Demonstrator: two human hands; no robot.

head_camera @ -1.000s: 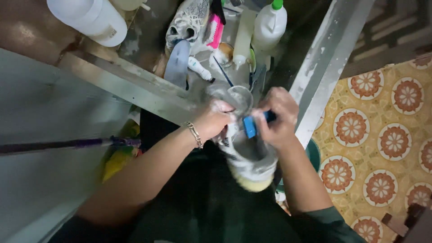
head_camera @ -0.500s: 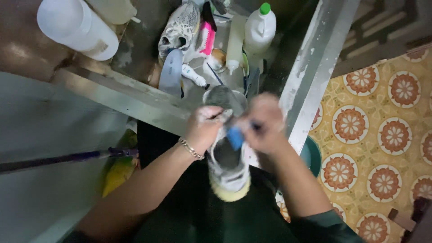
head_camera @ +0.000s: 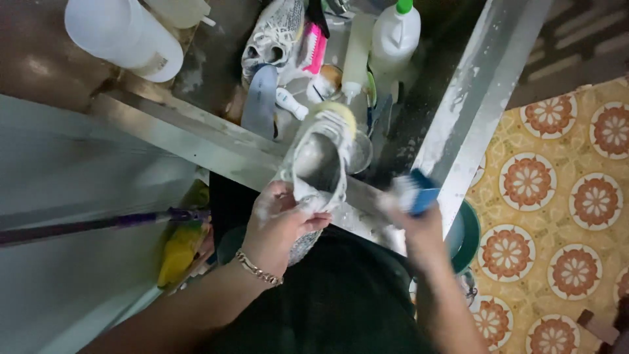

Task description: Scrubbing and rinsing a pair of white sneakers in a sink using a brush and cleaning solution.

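Observation:
My left hand [head_camera: 282, 226] grips a soapy grey knitted shoe [head_camera: 319, 167] by its heel, with the opening facing up and the pale toe pointing away from me. My right hand [head_camera: 409, 216] holds a blue scrub brush [head_camera: 414, 191] a short way to the right of the shoe, apart from it. A bracelet sits on my left wrist. Both hands are wet with foam.
A second grey shoe [head_camera: 272, 33], a pink brush [head_camera: 315, 47], a grey insole [head_camera: 261, 101] and a white bottle with a green cap [head_camera: 394, 36] lie in the wet sink area. A white jug [head_camera: 124, 33] stands far left. A purple-handled stick [head_camera: 98, 223] crosses left; a green basin [head_camera: 465, 236] sits on patterned floor.
The shoe has been turned around, so its toe now points away from me. My right hand has pulled the brush off the shoe toward the right.

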